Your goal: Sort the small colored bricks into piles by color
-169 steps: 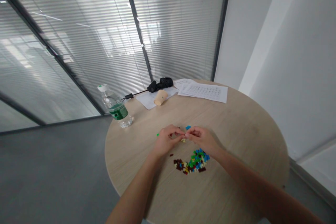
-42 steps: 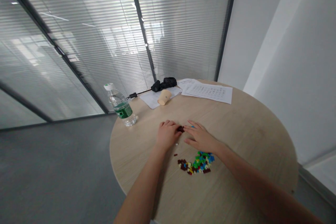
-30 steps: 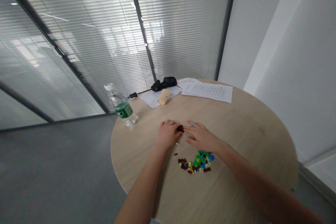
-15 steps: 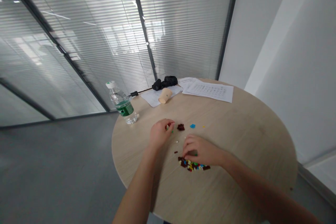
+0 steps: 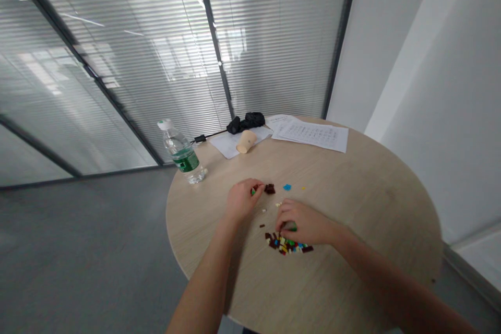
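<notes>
On the round table lies a heap of small toy building bricks (image 5: 278, 245) in brown, white, yellow, green, blue and red. My right hand (image 5: 303, 223) is over the heap's far edge, fingers curled down and closed; what they pinch is hidden. Farther off, my left hand (image 5: 241, 199) has its fingers bent together beside a small cluster of dark brown bricks (image 5: 270, 189). Green and dark red bits show under its fingers, too small to tell whether they are gripped. Blue bricks (image 5: 287, 187) and a yellow piece (image 5: 303, 188) lie right of the cluster. White pieces (image 5: 264, 211) and a brown brick (image 5: 262, 226) lie between the hands.
A water bottle (image 5: 183, 154) with a green label stands at the table's left edge. At the back are a paper cup (image 5: 246, 142) on its side, a black bundle with a cord (image 5: 246, 123) and printed sheets (image 5: 313, 135). A blinds-covered glass partition (image 5: 274, 62) rises behind.
My left hand has shifted slightly right, closer to the dark brown cluster. My right hand has moved a little right along the heap, uncovering white pieces beyond its fingers.
</notes>
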`<state>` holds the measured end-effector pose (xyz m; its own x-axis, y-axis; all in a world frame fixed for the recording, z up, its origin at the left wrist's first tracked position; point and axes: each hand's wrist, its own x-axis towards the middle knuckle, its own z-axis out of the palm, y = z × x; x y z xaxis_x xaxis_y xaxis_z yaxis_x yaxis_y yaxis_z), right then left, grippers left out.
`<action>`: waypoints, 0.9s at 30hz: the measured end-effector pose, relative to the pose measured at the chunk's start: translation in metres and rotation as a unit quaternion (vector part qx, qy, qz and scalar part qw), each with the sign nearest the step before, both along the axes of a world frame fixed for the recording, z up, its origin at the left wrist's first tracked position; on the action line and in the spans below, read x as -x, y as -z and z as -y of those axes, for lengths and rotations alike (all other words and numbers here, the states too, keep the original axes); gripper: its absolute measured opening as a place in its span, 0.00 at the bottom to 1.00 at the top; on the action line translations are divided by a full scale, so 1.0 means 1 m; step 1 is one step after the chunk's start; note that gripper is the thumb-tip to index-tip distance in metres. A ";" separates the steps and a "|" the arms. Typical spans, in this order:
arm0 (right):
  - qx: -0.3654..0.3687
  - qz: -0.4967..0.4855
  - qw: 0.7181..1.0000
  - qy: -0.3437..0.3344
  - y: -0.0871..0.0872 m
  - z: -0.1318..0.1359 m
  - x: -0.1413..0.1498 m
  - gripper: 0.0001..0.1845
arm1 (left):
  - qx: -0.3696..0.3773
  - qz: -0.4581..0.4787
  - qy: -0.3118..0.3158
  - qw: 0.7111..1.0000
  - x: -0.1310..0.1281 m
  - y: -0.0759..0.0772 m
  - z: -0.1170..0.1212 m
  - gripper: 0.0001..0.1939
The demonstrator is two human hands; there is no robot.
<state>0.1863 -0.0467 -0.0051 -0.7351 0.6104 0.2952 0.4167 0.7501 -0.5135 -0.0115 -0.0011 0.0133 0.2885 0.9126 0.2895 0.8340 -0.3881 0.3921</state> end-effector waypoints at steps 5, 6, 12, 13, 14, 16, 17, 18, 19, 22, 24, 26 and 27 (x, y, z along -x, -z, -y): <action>0.019 0.025 0.999 0.000 -0.001 0.000 -0.001 0.02 | 0.018 0.037 0.037 0.998 -0.001 0.001 0.000 0.12; 0.019 0.026 0.999 0.005 -0.002 -0.001 -0.002 0.03 | 0.029 0.055 0.053 0.997 -0.002 0.002 0.000 0.12; -0.013 -0.063 0.989 0.131 -0.005 -0.008 -0.012 0.03 | 0.119 0.129 0.164 0.971 -0.011 0.000 0.006 0.17; -0.017 -0.079 0.985 0.150 -0.005 -0.009 -0.014 0.04 | 0.127 0.133 0.176 0.967 -0.013 0.000 0.007 0.17; -0.022 -0.089 0.982 0.165 -0.005 -0.010 -0.015 0.04 | 0.133 0.137 0.184 0.964 -0.016 0.000 0.008 0.17; -0.030 -0.092 0.979 0.180 -0.005 -0.010 -0.016 0.04 | 0.142 0.146 0.190 0.961 -0.019 0.001 0.009 0.14; -0.032 -0.088 0.979 0.182 -0.005 -0.010 -0.015 0.03 | 0.145 0.150 0.189 0.959 -0.021 0.002 0.009 0.13; -0.035 -0.084 0.979 0.182 -0.004 -0.010 -0.015 0.03 | 0.150 0.153 0.187 0.959 -0.022 0.003 0.009 0.12; -0.037 -0.080 0.980 0.181 -0.004 -0.010 -0.015 0.03 | 0.154 0.154 0.184 0.959 -0.022 0.003 0.009 0.11; -0.047 -0.075 0.980 0.179 -0.003 -0.010 -0.013 0.04 | 0.167 0.148 0.176 0.959 -0.022 0.004 0.009 0.11; -0.054 -0.073 0.980 0.178 -0.003 -0.010 -0.013 0.05 | 0.176 0.139 0.178 0.958 -0.021 0.004 0.009 0.11; -0.056 -0.075 0.979 0.178 -0.003 -0.010 -0.013 0.06 | 0.178 0.128 0.183 0.958 -0.020 0.005 0.008 0.10; -0.055 -0.078 0.979 0.180 -0.004 -0.010 -0.013 0.06 | 0.173 0.122 0.185 0.960 -0.020 0.006 0.008 0.09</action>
<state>0.1989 -0.0370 -0.0015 -0.4192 0.7791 0.4662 0.5862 0.6244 -0.5163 0.0088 -0.0089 0.0076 0.5737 0.8144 0.0874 0.5305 -0.4508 0.7179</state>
